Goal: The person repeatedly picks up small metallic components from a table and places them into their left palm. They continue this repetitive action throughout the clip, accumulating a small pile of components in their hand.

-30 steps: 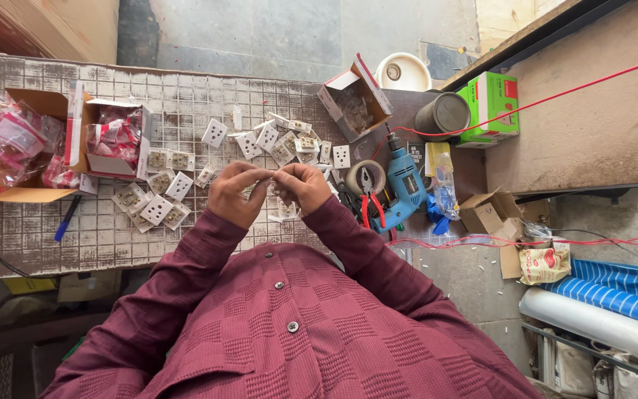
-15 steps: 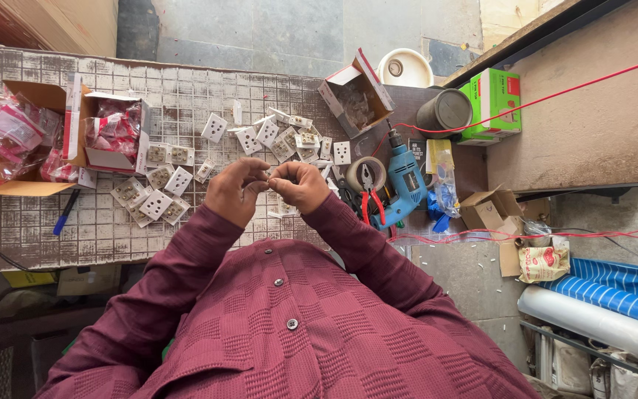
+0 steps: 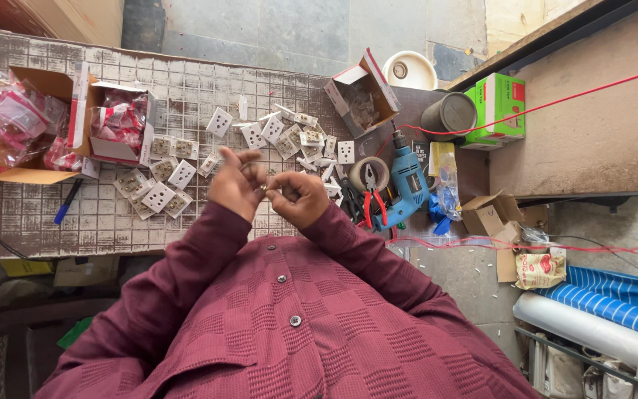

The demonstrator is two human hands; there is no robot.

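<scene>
- Left hand (image 3: 236, 183) and right hand (image 3: 298, 196) meet fingertip to fingertip over the tiled bench (image 3: 105, 222), pinching something too small to tell
- White socket plates (image 3: 158, 196) lie scattered on the bench beyond the hands
- Blue electric drill (image 3: 408, 181) and red-handled pliers (image 3: 372, 196) lie right of the hands

Soft even daylight, wide-angle edge distortion

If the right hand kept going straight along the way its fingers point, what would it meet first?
The right hand points leftward at the left hand, almost touching around a small part I can't make out. It would likely meet those fingers first.
</scene>
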